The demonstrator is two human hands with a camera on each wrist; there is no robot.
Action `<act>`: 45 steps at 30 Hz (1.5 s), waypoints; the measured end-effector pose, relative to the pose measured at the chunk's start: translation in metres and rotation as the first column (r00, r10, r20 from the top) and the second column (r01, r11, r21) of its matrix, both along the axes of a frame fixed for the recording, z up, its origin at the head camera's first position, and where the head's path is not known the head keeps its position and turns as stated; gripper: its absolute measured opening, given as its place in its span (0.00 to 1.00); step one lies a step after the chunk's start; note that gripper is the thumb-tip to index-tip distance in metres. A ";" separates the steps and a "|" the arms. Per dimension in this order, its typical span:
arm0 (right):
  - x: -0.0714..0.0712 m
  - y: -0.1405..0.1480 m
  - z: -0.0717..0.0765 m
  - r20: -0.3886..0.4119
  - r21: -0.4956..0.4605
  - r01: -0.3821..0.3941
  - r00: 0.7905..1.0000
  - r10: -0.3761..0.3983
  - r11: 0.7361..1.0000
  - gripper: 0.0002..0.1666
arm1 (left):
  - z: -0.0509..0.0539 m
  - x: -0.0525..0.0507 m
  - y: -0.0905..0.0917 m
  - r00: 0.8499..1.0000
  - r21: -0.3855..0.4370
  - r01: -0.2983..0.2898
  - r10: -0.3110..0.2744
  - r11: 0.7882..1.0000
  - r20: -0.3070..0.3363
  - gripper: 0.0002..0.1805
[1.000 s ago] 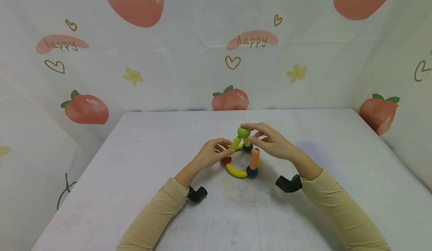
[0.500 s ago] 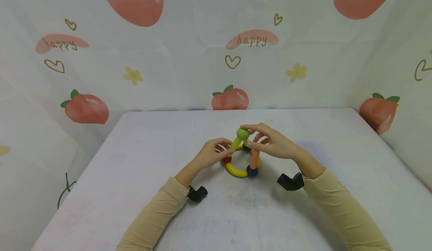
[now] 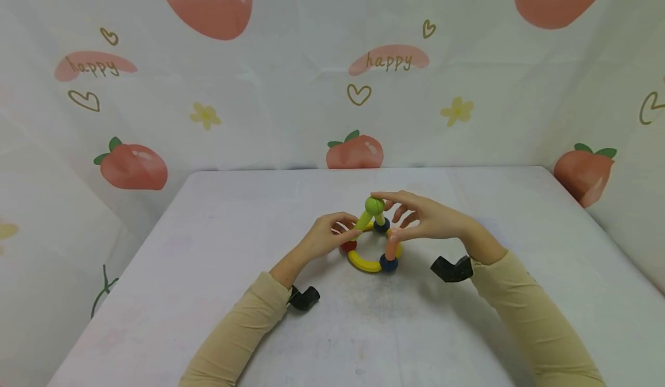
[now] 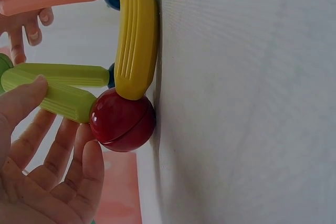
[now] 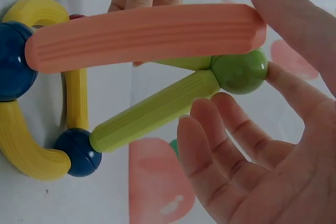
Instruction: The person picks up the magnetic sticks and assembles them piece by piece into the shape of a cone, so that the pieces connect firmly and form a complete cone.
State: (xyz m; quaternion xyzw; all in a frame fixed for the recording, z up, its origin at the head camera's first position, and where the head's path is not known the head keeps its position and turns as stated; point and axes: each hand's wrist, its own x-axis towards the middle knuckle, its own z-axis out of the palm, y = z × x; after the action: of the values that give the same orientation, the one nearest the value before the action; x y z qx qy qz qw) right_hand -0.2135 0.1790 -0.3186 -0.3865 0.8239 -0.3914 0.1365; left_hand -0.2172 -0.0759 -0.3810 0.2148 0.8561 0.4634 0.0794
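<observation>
A toy frame of rods and balls stands on the table. Its base ring joins yellow curved rods (image 3: pixel 363 263), a red ball (image 4: pixel 123 121) and two dark blue balls (image 5: pixel 79 152). Two green rods (image 5: pixel 157 111) slant up to a green ball (image 3: pixel 374 205). From the near blue ball (image 3: pixel 388 263) rises an orange rod (image 5: pixel 147 38), whose top appears apart from the green ball. My left hand (image 3: pixel 327 238) pinches the green rod above the red ball. My right hand (image 3: pixel 433 216) touches the green ball with its index finger; its thumb meets the orange rod's top.
The white table (image 3: pixel 260 202) ends at a hanging cloth (image 3: pixel 286 86) printed with fruit, hearts and flowers. Black wrist-worn pieces (image 3: pixel 452 269) jut out beneath both forearms. A thin green cord (image 3: pixel 105 287) shows beyond the table's left edge.
The right thumb has moved from beside the green ball to the top of the orange rod, while the right wrist shifted slightly rightward. My left hand keeps its pinch.
</observation>
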 end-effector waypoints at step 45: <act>-0.003 -0.026 -0.016 -0.147 -0.175 0.164 0.971 -0.190 0.971 0.25 | -0.001 -0.001 -0.001 1.000 0.011 0.014 -0.014 1.000 0.004 0.15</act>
State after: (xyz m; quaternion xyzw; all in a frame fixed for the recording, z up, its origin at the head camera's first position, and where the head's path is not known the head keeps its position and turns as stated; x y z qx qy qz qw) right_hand -0.2164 0.1531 -0.3342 -0.3517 0.8290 -0.4348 0.0012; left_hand -0.2181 -0.0766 -0.3821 0.2203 0.8518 0.4680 0.0831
